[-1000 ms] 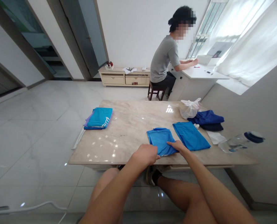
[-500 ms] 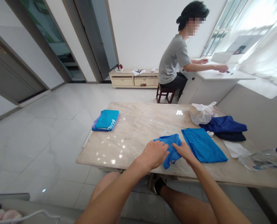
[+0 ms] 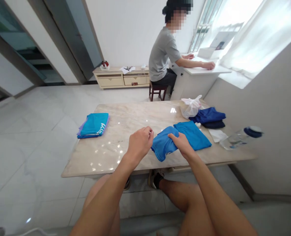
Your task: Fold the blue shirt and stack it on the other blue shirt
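A bunched, partly folded blue garment [image 3: 163, 142] is held just over the near part of the marble table. My right hand [image 3: 183, 144] grips its right side, thumb on top and fingers beneath. Just left of the garment is my left hand [image 3: 140, 142], its fingers curled together and no cloth visible in them. Beside my right hand, a flat folded blue cloth [image 3: 196, 136] lies on the table. At the table's left end rests a stack of folded blue and purple cloth [image 3: 94, 124] with white lettering.
On the marble table [image 3: 125, 121], a white plastic bag [image 3: 190, 106], dark blue clothes [image 3: 210, 116], white paper [image 3: 217, 135] and a clear water bottle [image 3: 241, 137] stand or lie to the right. A person [image 3: 162, 55] in grey sits at a white desk beyond. A low cabinet [image 3: 111, 80] lines the wall.
My left hand has come off the garment and shifted to its left. My right hand still holds the garment, which hangs more spread out. The view has swung to the right.
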The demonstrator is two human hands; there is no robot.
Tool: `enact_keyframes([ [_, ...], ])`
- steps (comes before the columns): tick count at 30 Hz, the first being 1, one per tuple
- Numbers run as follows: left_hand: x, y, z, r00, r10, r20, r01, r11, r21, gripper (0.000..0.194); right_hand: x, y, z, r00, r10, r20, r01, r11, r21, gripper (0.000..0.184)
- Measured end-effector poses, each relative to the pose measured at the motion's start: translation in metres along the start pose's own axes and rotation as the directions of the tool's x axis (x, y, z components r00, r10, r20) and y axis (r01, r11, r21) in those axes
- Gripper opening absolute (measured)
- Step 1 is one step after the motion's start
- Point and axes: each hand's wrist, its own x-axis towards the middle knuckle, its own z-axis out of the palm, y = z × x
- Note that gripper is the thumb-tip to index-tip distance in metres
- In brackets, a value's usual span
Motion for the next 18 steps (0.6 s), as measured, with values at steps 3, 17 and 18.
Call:
enact_keyframes([
  [3, 0.002, 0.008, -0.005, 1.000, -0.006, 0.021, 0.005, 0.999, 0.046, 0.033, -0.010, 0.005, -0.022, 0.998, 0.055, -0.027, -0.051, 0.990, 0.128, 0.020],
  [17, -0.003, 0.016, -0.019, 0.998, -0.026, 0.050, 0.023, 0.998, 0.065, 0.039, 0.024, 0.006, -0.152, 0.977, 0.088, -0.194, -0.041, 0.971, 0.236, 0.020],
  [18, -0.003, 0.017, -0.019, 0.999, -0.027, 0.040, 0.024, 0.997, 0.077, 0.039, 0.037, 0.005, -0.157, 0.979, 0.066, -0.193, -0.014, 0.966, 0.257, 0.021],
])
